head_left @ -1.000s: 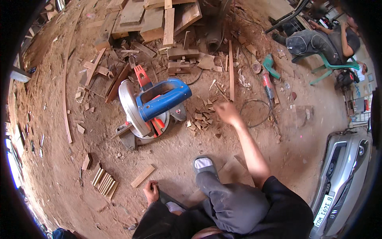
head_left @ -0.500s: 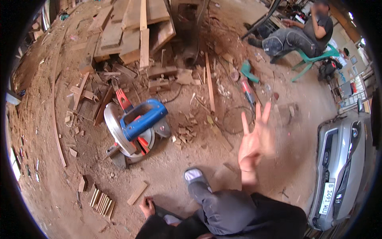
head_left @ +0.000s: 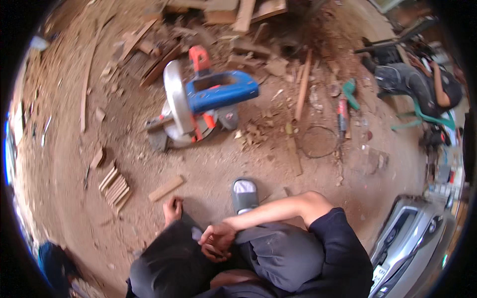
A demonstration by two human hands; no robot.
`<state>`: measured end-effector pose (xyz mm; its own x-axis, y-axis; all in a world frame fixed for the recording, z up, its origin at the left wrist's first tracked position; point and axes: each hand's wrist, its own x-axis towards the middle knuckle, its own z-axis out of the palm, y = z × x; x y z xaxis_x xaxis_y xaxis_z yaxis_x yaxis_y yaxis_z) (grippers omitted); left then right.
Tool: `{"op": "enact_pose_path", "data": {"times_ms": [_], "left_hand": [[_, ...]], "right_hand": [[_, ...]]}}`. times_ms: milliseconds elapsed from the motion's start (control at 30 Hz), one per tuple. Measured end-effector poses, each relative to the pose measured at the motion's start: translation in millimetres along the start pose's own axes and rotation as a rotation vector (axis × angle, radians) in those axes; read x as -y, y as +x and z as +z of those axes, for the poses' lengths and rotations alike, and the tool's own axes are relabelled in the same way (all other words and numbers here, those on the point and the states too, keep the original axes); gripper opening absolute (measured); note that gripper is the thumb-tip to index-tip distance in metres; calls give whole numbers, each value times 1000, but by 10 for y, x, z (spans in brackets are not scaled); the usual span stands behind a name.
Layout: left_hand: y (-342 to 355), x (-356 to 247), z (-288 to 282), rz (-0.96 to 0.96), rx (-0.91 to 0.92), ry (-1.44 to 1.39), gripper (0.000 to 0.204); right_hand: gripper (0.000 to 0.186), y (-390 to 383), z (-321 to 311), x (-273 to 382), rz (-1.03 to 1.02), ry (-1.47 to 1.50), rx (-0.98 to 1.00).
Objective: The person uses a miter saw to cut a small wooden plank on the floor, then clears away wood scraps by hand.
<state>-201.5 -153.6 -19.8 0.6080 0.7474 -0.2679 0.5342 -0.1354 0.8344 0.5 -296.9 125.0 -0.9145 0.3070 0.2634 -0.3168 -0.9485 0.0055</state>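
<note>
My left hand [head_left: 173, 209] rests beside my left knee, its fingers curled in with nothing visible in them. Just beyond it a short flat wood strip [head_left: 166, 187] lies on the ground, apart from the fingers. My right hand [head_left: 217, 242] hangs between my knees, the forearm laid across my right leg. Its fingers are loosely bent and apart, and it holds nothing. Ahead of me stands a miter saw [head_left: 208, 102] with a blue handle and a silver blade guard. To the left lies a small stack of cut wood strips [head_left: 115, 187].
Scrap wood [head_left: 258, 136] litters the dirt beyond my sandal. A red angle grinder [head_left: 342, 116] and a green power tool [head_left: 350, 94] lie at the right. Another person [head_left: 417, 82] sits on a green chair [head_left: 422, 116]. A silver car [head_left: 407, 238] stands near right.
My right hand, raised with fingers spread before, has come down and left to between my knees. The view has tilted nearer to my lap. My left hand stays by the knee.
</note>
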Motion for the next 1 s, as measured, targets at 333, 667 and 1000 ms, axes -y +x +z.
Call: {"op": "enact_pose_path", "data": {"times_ms": [333,667,1000], "left_hand": [[-142,-35,-130,-7,-24,76,8],[-60,-47,-83,42,-11,3,9],[-24,-111,-156,30,14,-18,14]], "right_hand": [[33,-1300,-544,568,-842,-487,-1618],[35,-3832,-86,-1209,-2147,639,-1811],[54,-3221,730,70,-1755,272,-1086]]}}
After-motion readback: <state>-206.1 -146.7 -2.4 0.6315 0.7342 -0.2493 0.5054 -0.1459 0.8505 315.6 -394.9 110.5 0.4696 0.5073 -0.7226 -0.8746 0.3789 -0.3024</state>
